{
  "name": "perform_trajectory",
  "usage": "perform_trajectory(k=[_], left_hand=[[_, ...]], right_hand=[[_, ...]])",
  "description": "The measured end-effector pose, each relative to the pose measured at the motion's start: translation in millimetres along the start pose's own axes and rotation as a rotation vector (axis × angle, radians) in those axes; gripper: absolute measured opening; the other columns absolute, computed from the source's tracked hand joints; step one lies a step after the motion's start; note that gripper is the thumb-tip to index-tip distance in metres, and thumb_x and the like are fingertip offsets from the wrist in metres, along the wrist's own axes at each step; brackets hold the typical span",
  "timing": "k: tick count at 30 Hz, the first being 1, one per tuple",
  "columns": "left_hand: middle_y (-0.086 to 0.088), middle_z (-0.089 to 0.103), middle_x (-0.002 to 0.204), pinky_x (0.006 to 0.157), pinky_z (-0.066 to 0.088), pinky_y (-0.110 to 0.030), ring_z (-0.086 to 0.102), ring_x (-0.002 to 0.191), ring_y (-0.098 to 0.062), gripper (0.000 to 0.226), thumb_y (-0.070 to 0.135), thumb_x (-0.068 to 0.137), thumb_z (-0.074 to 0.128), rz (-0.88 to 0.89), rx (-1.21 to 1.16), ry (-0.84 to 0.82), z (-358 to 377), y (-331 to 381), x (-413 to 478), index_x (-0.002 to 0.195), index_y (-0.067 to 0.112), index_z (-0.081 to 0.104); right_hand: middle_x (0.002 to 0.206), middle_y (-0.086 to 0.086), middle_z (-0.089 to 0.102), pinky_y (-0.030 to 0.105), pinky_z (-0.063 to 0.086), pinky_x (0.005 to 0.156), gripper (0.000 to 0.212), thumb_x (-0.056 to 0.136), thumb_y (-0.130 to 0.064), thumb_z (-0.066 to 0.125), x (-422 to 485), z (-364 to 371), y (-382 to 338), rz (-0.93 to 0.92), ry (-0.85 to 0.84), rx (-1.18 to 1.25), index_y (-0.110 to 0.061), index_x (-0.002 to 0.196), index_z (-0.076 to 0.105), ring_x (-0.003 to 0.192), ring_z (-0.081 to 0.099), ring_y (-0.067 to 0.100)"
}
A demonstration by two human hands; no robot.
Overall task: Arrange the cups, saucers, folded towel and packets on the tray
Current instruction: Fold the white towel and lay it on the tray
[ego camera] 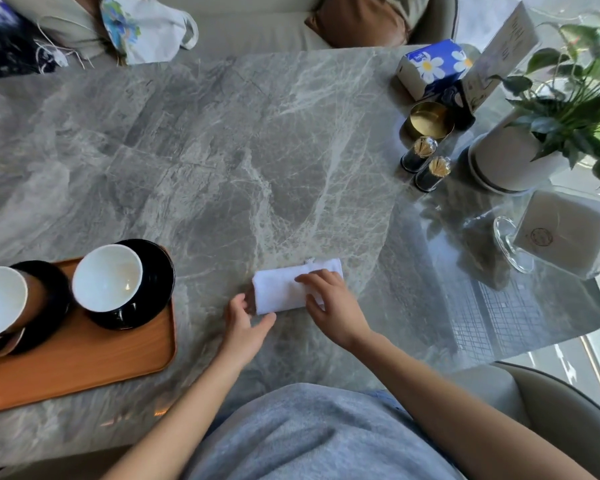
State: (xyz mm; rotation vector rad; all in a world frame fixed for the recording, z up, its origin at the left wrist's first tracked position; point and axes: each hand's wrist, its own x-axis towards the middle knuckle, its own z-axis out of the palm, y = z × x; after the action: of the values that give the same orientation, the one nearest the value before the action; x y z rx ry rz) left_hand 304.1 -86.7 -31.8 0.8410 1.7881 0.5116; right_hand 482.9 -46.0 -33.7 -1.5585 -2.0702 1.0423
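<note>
1. Centrally, a folded white towel [293,287] lies flat on the grey marble table [222,168], off the tray and just right of it.
2. Right hand [333,308] rests palm down on the towel's right half, fingers spread and pressing the cloth; not closed around it.
3. Left hand [245,325] sits at the towel's near-left corner, open, thumb touching the near edge, fingers beside the left end; whether it pinches the cloth, cannot tell.
4. Towel thus lies between the two hands, its long side running left to right, slightly tilted.
5. Wooden tray [84,368] sits at the left edge of the table, well apart from the towel.
6. On the tray: two white-lined cups, one [106,277] on a black saucer [153,271] at the far right corner, another [0,301] on a second saucer [54,292] at the left, cut off by the frame.
7. Packets: none identifiable on the tray.
</note>
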Motion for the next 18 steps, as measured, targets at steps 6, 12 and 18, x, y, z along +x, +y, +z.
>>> perform_trajectory(k=[6,12,18], left_hand=[[-0.002,0.056,0.116,0.074,0.040,-0.026,0.053,0.094,-0.012,0.045,0.018,0.086,0.062,-0.195,-0.410,0.030,8,22,12,0.126,0.016,0.040],[0.003,0.061,0.082,0.066,0.040,-0.026,0.055,0.075,-0.011,0.006,0.022,0.086,0.062,-0.337,-0.601,-0.114,4,38,13,0.084,0.019,0.057],[-0.001,0.060,0.093,0.071,0.042,-0.027,0.054,0.082,-0.012,0.003,0.022,0.089,0.059,-0.098,-0.522,-0.059,7,45,1,0.087,0.021,0.056]], right_hand=[[0.120,0.006,0.057,0.030,0.039,0.093,0.048,0.085,-0.003,0.051,1,-1,5,0.064,-0.044,0.072,-0.012,0.133,0.049,0.112,0.047,0.023],[0.114,0.013,0.060,0.029,0.042,0.097,0.057,0.084,0.006,0.047,3,-7,3,0.174,-0.043,0.245,-0.007,0.139,0.041,0.108,0.054,0.022],[0.092,0.001,0.059,0.022,0.041,0.078,0.042,0.087,0.001,0.053,5,-4,0,0.221,0.128,0.342,-0.010,0.128,0.053,0.082,0.055,0.010]])
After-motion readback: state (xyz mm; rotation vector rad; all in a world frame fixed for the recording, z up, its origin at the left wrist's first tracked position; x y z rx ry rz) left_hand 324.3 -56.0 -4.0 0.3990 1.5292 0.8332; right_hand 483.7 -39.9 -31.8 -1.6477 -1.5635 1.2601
